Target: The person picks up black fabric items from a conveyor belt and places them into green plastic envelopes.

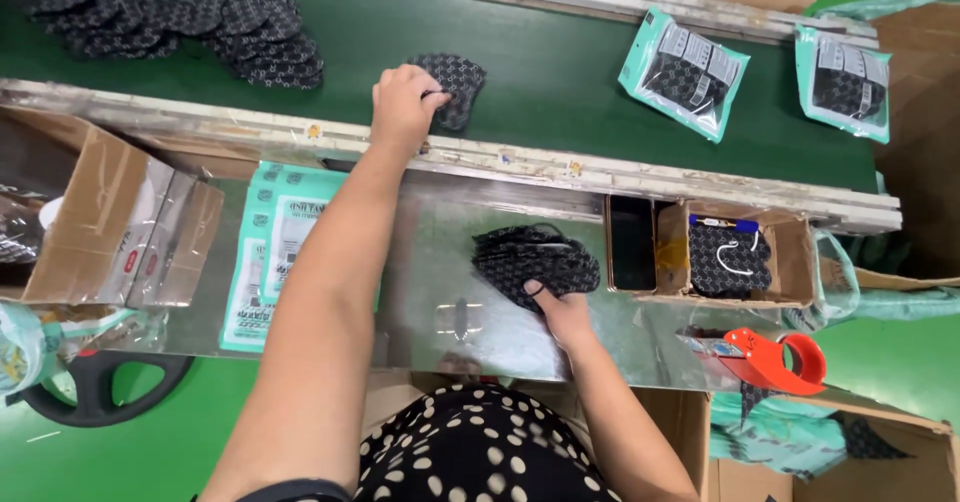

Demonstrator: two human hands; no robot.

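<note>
My left hand (403, 102) reaches out over the green conveyor belt (540, 62) and grips a black patterned face mask (455, 80) lying on it. My right hand (562, 309) rests on the shiny metal work table (440, 262), its thumb pressing the near edge of a stack of black patterned masks (530, 259). A pile of several more such masks (180, 20) lies at the belt's far left. Two teal pouches with masks inside, one (683, 72) and another (843, 82), lie on the belt at the right.
Flat teal pouches (268, 252) lie on the table's left beside an open cardboard box (110, 227). A small cardboard box (735, 257) with masks stands to the right, a phone (632, 244) beside it. An orange tape dispenser (775, 360) lies at the right front edge.
</note>
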